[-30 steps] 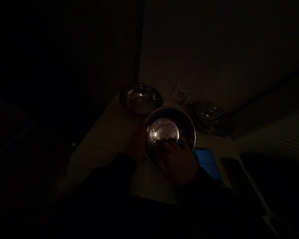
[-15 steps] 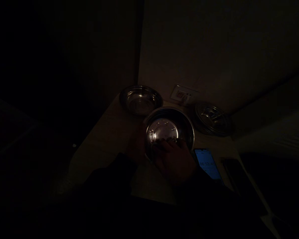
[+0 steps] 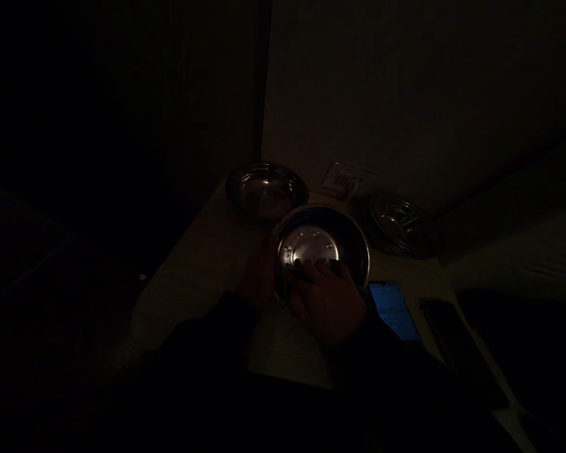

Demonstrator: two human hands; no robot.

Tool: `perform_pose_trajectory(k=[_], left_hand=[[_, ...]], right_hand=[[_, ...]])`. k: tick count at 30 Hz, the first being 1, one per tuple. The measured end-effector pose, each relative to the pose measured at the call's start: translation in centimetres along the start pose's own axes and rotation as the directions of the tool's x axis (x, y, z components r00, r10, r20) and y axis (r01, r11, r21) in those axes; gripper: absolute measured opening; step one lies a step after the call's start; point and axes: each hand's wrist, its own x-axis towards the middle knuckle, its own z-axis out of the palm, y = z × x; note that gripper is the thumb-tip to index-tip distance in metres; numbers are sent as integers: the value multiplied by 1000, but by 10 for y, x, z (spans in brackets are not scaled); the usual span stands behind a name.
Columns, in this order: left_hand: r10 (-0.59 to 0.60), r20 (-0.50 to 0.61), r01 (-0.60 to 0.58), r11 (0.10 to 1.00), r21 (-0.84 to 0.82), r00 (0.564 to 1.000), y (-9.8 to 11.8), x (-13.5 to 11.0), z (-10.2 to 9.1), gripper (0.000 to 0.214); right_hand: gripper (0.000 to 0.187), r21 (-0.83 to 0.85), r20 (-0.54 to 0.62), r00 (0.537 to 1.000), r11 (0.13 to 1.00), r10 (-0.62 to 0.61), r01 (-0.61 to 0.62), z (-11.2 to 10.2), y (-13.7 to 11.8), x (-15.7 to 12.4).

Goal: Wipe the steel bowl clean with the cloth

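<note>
In dim light, a shiny metal bowl rests on a small wooden table. My left hand is closed against the bowl's outer left side, its fingers mostly lost in the dark. Over the near rim reaches my right hand, its fingers bent down toward the bowl's inner floor. Something dark seems to be under those fingers, but I cannot make out what it is. Small glints like wet spots or specks show on the bowl's floor beyond the fingertips.
Behind to the left stands another metal bowl. At the back right is a stack of metal dishes, near a wall socket. A lit phone and a dark flat object lie right of my hand on the table.
Both hands keep nearly the same places at the bowl. My right hand's fingers have shifted very slightly inside it. The bowls and the phone stay put.
</note>
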Motion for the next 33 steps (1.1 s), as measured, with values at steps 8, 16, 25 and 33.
perform_pose_trajectory(k=[8, 16, 25, 33], left_hand=[[-15, 24, 15, 999, -28, 1000, -1, -1, -1, 44], [-87, -8, 86, 992, -93, 996, -6, 1, 2, 45], [19, 2, -20, 994, 107, 1000, -5, 3, -1, 35], [-51, -8, 50, 994, -96, 999, -4, 1, 0, 39]], right_hand=[[31, -1, 9, 1000, 1000, -20, 20, -2, 0, 2], [32, -11, 15, 999, 999, -35, 35, -3, 0, 5], [39, 0, -37, 999, 1000, 17, -17, -2, -6, 19], [33, 35, 28, 998, 997, -64, 63, 2, 6, -4]])
